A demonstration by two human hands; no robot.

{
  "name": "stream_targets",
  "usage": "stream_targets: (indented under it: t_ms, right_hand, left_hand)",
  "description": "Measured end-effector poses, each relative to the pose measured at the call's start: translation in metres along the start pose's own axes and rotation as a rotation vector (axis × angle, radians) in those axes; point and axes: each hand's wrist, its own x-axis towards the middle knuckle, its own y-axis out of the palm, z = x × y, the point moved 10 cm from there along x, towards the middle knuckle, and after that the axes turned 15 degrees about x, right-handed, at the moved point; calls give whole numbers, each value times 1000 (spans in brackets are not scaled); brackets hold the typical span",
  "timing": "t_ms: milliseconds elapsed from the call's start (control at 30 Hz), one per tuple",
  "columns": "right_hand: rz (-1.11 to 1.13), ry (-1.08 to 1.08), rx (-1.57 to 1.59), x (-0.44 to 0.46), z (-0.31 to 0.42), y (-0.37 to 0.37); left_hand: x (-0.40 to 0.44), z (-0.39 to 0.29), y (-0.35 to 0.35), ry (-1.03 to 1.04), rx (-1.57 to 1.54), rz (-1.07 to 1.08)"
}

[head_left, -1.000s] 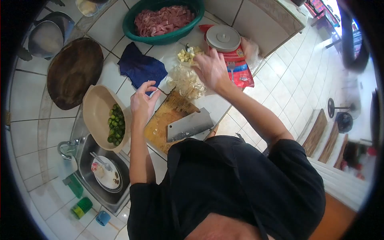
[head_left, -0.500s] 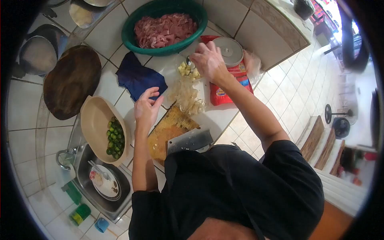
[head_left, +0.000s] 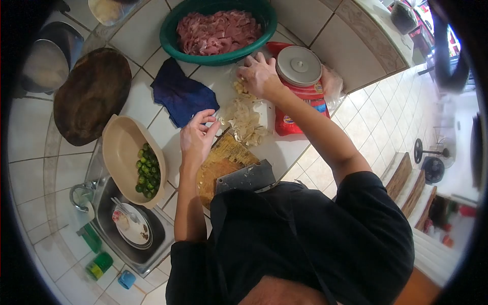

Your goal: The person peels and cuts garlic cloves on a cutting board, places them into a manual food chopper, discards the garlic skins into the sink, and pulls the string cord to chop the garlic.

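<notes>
My right hand (head_left: pixel 260 76) reaches down over a small pile of peeled garlic cloves (head_left: pixel 240 87), beside the green basin. Its fingers are bent together, and whatever is between the fingertips is hidden. Closer to me lies a heap of papery garlic skins (head_left: pixel 244 122). My left hand (head_left: pixel 197 138) hovers by these skins and the blue cloth (head_left: pixel 180 94), thumb and fingers apart, holding nothing. A cleaver (head_left: pixel 246 177) rests on the worn wooden cutting board (head_left: pixel 213 162) near my body.
Sliced raw meat (head_left: pixel 218 33) fills the green basin (head_left: pixel 170 46). Right of my hand, a grey lid (head_left: pixel 299 65) sits on a red packet (head_left: pixel 287 122). To the left are a beige dish (head_left: pixel 119 147) with chopped green peppers (head_left: pixel 147 173), a dark round board (head_left: pixel 91 96) and a sink (head_left: pixel 158 231) holding plates.
My right hand has lowered onto the garlic cloves; a small shiny thing seen at its fingertips before is now hidden. My left hand keeps its pose. The view has shifted slightly.
</notes>
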Motion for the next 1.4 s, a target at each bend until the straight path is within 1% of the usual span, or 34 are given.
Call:
stream_targets:
  t_ms: [33,100,133,200,233,300,333,367,400,433,467,500,633,700,767,833,900,933,967,1000,1033,1067,1100,1133,1167,1200,1267,1300,1333,1367,1400]
  right_hand:
    - [2,0,0,0,0,-4]
    - [-34,-42,212,-2,4,-19]
    - [-32,-43,210,-3,4,-27]
    - [13,107,624,-8,-8,-31]
    - [14,107,623,-10,-9,-29]
    - [-41,203,1350,-15,-18,-20]
    - [-42,203,1348,-17,-16,-24]
    - [-29,240,1443,-19,-14,-27]
    - [-15,277,1538,-21,-13,-27]
    - [-18,277,1537,-22,-13,-27]
    - [-3,288,1621,-24,-13,-23]
    - [12,298,1706,-25,-14,-21]
    - [-17,264,1726,-29,-17,-22]
    - [-73,209,1699,-28,-19,-29]
    - [-103,204,1718,-28,-22,-29]
    - [-129,197,1737,-28,-21,-31]
    - [-155,249,1772,-30,-22,-29]
    - [-156,250,1772,-29,-21,-29]
    - [-163,243,1578,-27,-22,-33]
    - [-169,236,1384,-26,-22,-38]
    - [-171,238,1384,-26,-22,-41]
    - [-247,97,1069,-25,-15,-63]
    - [-315,-36,746,-26,-4,-80]
    - [-319,-32,743,-29,-7,-80]
    - [-269,-86,635,-30,-3,-76]
    - [-217,-139,528,-32,2,-73]
    - [-197,-133,475,-37,-4,-80]
    - [-174,-129,423,-39,-8,-84]
    - [-174,-130,423,-43,-15,-93]
    - [-191,-53,269,-46,-29,-105]
    - [-207,25,112,-50,-43,-113]
  left_hand:
    - [0,-1,0,8,-20,-9]
    - [3,2,1,14,-77,-22]
    - [6,1,1,22,-134,-35]
    - [15,-6,2,52,-202,-66]
    - [20,-13,1,83,-264,-99]
    - [32,-26,7,104,-315,-88]
    - [38,-37,10,127,-366,-76]
    - [42,-49,13,140,-451,-61]
    - [46,-58,16,142,-451,-59]
    - [50,-67,21,160,-536,-35]
    - [53,-74,24,177,-621,-10]
    - [55,-78,25,180,-620,-8]
    - [61,-86,21,238,-534,-82]
    - [60,-89,19,274,-503,-105]
    - [59,-93,14,294,-427,-157]
    - [61,-91,15,282,-485,-169]
    - [63,-88,18,267,-543,-182]
    - [64,-89,19,268,-472,-211]
    - [63,-89,18,268,-400,-239]
    - [63,-89,18,268,-399,-237]
    - [60,-93,12,290,-244,-294]
    - [58,-99,7,313,-88,-348]
    - [59,-98,6,318,-90,-345]
    - [57,-102,5,375,49,-345]
    - [56,-106,5,430,189,-345]
    - [59,-99,8,433,188,-343]
    - [60,-96,19,551,291,-381]
    - [60,-97,17,551,292,-381]
    - [64,-91,17,481,264,-343]
    - [68,-85,17,411,236,-303]
    - [68,-85,18,411,233,-302]
